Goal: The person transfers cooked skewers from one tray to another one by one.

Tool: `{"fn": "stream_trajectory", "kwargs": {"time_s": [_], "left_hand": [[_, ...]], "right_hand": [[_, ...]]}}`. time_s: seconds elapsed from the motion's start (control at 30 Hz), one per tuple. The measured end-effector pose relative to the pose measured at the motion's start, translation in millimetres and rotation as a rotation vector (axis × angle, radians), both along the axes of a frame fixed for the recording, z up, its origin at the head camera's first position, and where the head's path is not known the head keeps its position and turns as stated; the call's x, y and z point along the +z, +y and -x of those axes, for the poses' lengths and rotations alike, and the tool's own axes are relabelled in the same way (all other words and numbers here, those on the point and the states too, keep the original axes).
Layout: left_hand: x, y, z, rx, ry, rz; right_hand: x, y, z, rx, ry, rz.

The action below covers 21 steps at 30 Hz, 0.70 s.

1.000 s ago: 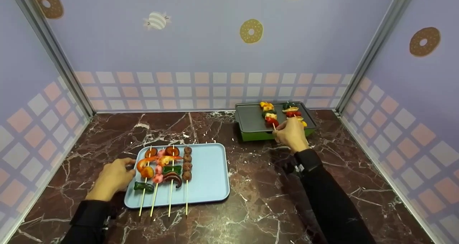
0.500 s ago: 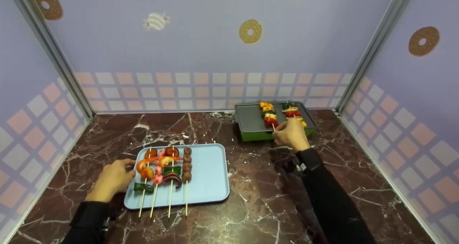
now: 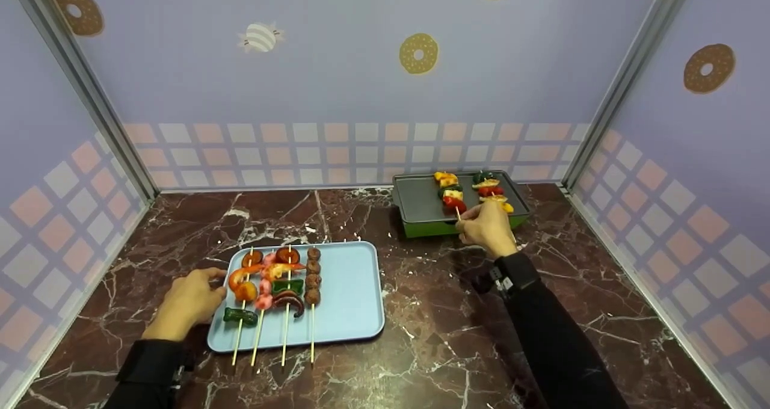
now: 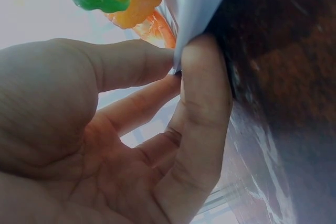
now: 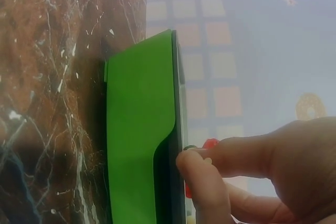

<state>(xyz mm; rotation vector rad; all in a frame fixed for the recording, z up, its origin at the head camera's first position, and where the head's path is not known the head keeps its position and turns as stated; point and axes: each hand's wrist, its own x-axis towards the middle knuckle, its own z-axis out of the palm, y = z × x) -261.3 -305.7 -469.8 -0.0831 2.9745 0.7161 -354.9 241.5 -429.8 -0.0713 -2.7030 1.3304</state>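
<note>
My left hand (image 3: pixel 189 301) pinches the left rim of a light blue tray (image 3: pixel 352 295); in the left wrist view thumb and forefinger (image 4: pixel 202 103) close on that rim. On the tray lie several skewers, among them a meatball skewer (image 3: pixel 313 279), an octopus-and-pepper skewer (image 3: pixel 287 287) and a shrimp skewer (image 3: pixel 245 290). My right hand (image 3: pixel 487 225) is at the front edge of a green grill (image 3: pixel 430 227) with a dark plate, pinching the stick end of a vegetable skewer (image 3: pixel 453 196). That skewer's food lies over the plate. A second vegetable skewer (image 3: pixel 490 189) is beside it, partly behind the hand.
A dark red marble tabletop (image 3: pixel 415 349) carries the tray at front left and the grill at back right. Lilac walls (image 3: pixel 337 84) with printed tiles and doughnuts enclose the back and both sides. The skewer sticks overhang the tray's near edge.
Almost nothing differs. The view has shifted very slightly, while both hands keep their places at the tray rim and the skewer stick.
</note>
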Motion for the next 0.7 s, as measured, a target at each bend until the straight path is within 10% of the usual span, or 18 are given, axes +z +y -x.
{"fn": "stream_trajectory", "kwargs": {"time_s": [0.7], "left_hand": [[0.9,0.5,-0.8,-0.005,-0.010,-0.007]], "right_hand": [[-2.9,-9.0,-4.3,-0.009,0.084,0.042]]}}
